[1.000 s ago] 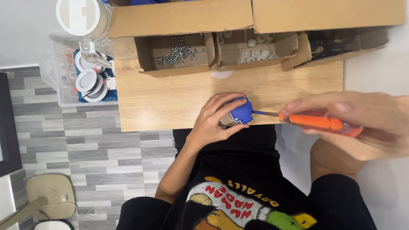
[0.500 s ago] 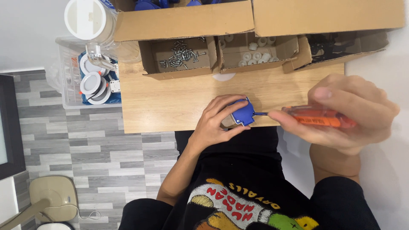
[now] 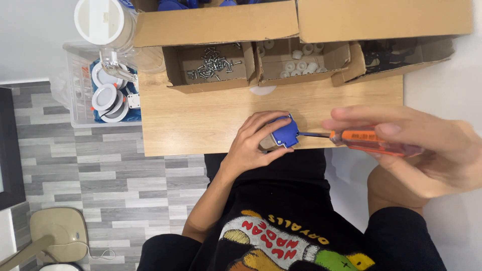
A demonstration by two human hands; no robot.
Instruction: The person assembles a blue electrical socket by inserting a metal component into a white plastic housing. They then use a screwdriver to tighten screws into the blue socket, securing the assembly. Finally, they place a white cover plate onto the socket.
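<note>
Left hand (image 3: 251,143) curled around blue part (image 3: 285,133) at wooden table (image 3: 191,120) edge. Right hand (image 3: 422,145) pinches orange screwdriver (image 3: 369,142) horizontally, tip in the part; hands apart.

L hand (image 3: 251,145): forearm angled up from lower centre, fingers curled, thumb below, closed grip. R hand (image 3: 416,145): enters from right, fingers and thumb pinched closed, pointing left toward L.

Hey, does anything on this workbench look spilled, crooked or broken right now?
Nothing stands out. The screws stay heaped inside their cardboard box. The left hand holds the blue part at the table edge, and the right hand holds the orange screwdriver to it.
</note>
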